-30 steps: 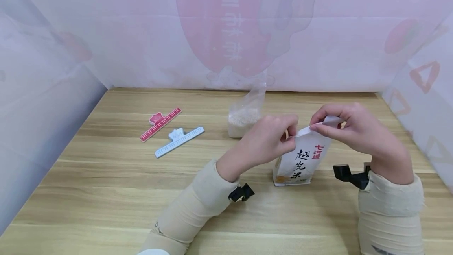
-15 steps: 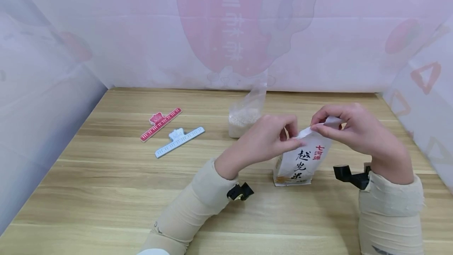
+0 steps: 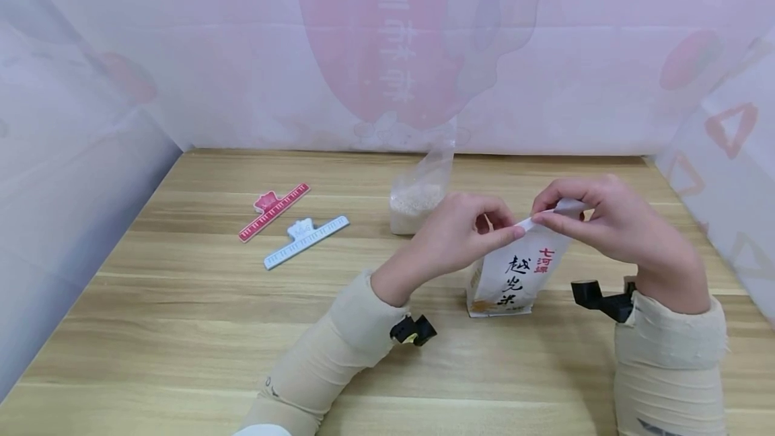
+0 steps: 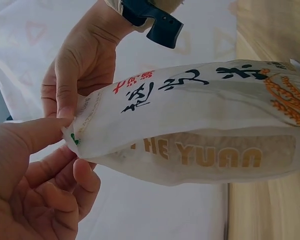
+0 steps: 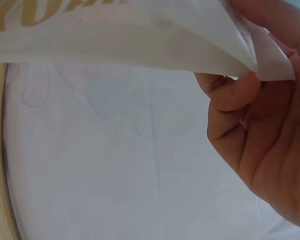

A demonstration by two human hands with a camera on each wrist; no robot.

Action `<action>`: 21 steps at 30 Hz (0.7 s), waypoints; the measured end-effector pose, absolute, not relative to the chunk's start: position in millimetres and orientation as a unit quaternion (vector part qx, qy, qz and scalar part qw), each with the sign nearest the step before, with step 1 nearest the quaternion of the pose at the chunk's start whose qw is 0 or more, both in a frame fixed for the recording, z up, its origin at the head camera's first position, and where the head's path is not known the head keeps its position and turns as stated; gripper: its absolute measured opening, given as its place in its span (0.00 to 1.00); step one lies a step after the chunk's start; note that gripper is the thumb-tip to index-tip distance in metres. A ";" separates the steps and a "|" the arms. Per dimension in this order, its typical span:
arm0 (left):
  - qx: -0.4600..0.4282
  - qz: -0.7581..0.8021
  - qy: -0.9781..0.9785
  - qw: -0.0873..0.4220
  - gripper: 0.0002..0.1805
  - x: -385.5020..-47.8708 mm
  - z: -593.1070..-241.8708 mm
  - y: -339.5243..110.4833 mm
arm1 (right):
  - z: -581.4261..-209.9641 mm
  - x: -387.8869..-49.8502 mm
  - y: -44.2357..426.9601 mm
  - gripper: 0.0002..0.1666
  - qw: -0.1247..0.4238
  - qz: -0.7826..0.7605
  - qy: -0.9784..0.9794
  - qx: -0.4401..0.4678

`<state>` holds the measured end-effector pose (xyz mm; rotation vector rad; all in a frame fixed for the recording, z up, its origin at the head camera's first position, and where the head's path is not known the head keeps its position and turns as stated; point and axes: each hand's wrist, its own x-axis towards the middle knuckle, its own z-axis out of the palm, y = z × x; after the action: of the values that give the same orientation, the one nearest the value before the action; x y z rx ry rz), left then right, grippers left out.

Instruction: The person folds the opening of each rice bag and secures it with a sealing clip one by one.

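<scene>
A white rice bag (image 3: pixel 511 281) with black and red lettering stands on the table, right of centre in the head view. My left hand (image 3: pixel 463 231) pinches the left end of its top edge between thumb and fingers. At the right end of that edge my right hand (image 3: pixel 605 221) grips the paper, thumb in front and fingers behind. In the left wrist view the bag's side (image 4: pixel 210 155) shows tan letters and a pale window. The right wrist view has a corner of the bag's top (image 5: pixel 275 62) sticking out between the right fingers.
Behind my left hand stands a clear plastic bag of rice (image 3: pixel 414 204). To the left lie a red sealing clip (image 3: pixel 275 212) and a light blue sealing clip (image 3: pixel 307 242) on the wooden table (image 3: pixel 181 328). White printed sheets (image 3: pixel 242 86) wall the back and sides.
My left thumb has shifted right along the bag's top edge, loosening and then pinching it closer to the right hand. The right hand keeps its hold, and the bag stays in place.
</scene>
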<state>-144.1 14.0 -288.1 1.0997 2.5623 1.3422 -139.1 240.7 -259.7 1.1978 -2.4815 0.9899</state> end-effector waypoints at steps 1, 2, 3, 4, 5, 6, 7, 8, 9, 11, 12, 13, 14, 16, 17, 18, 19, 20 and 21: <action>0.353 0.434 0.829 0.023 0.08 -143.8 -288.3 14.5 | -259.7 -139.1 240.9 0.11 0.107 0.337 -0.841 0.409; 0.351 0.434 0.829 0.020 0.08 -143.4 -288.7 15.2 | -259.7 -139.0 241.2 0.09 0.108 0.337 -0.840 0.410; 0.351 0.435 0.829 0.016 0.08 -143.0 -289.0 15.9 | -259.6 -138.9 241.4 0.08 0.108 0.338 -0.839 0.411; 0.351 0.436 0.829 0.011 0.08 -142.7 -289.5 16.6 | -259.5 -138.8 241.6 0.08 0.108 0.337 -0.839 0.413; 0.351 0.436 0.829 0.005 0.08 -142.5 -290.0 17.2 | -259.4 -138.6 241.7 0.08 0.109 0.337 -0.839 0.413; 0.352 0.436 0.828 0.001 0.08 -142.3 -290.6 17.9 | -259.3 -138.4 241.8 0.09 0.110 0.336 -0.840 0.412; 0.352 0.437 0.828 -0.004 0.08 -142.3 -291.4 18.7 | -259.2 -138.4 241.8 0.09 0.110 0.335 -0.840 0.411; 0.353 0.438 0.827 -0.010 0.08 -142.4 -292.2 19.5 | -259.1 -138.2 241.9 0.09 0.111 0.335 -0.841 0.411; 0.352 0.439 0.826 -0.014 0.08 -142.4 -293.1 20.1 | -259.0 -138.0 241.7 0.11 0.111 0.334 -0.841 0.410; 0.351 0.440 0.826 -0.018 0.08 -142.4 -294.1 21.1 | -258.9 -137.9 241.5 0.12 0.114 0.333 -0.843 0.408; 0.350 0.441 0.826 -0.020 0.08 -142.4 -294.5 21.4 | -258.9 -137.8 241.5 0.12 0.115 0.332 -0.844 0.406; 0.350 0.441 0.826 -0.022 0.08 -142.5 -294.9 21.7 | -258.7 -137.7 241.4 0.13 0.115 0.330 -0.845 0.404; 0.350 0.441 0.826 -0.023 0.08 -142.5 -295.0 21.8 | -258.5 -137.5 241.2 0.15 0.116 0.327 -0.847 0.401; 0.351 0.438 0.827 -0.026 0.08 -142.6 -295.3 21.8 | -258.3 -137.0 240.7 0.17 0.116 0.321 -0.854 0.394; 0.352 0.437 0.827 -0.029 0.08 -142.8 -295.9 21.8 | -258.3 -136.7 240.5 0.18 0.115 0.318 -0.857 0.389; 0.353 0.435 0.828 -0.030 0.08 -143.0 -296.2 21.8 | -258.4 -136.4 240.2 0.19 0.116 0.314 -0.860 0.385; 0.354 0.433 0.829 -0.032 0.08 -143.2 -296.7 21.8 | -258.4 -136.3 239.8 0.19 0.115 0.311 -0.862 0.383; 0.355 0.430 0.829 -0.034 0.08 -143.4 -297.2 21.7 | -258.7 -136.3 239.4 0.19 0.116 0.309 -0.863 0.383; 0.356 0.429 0.829 -0.036 0.07 -143.6 -297.8 21.6 | -259.0 -136.5 238.9 0.19 0.117 0.307 -0.862 0.385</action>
<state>-143.6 21.6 -297.8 1.1455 2.6669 1.3789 -136.5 238.9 -259.0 1.1265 -2.5250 0.8999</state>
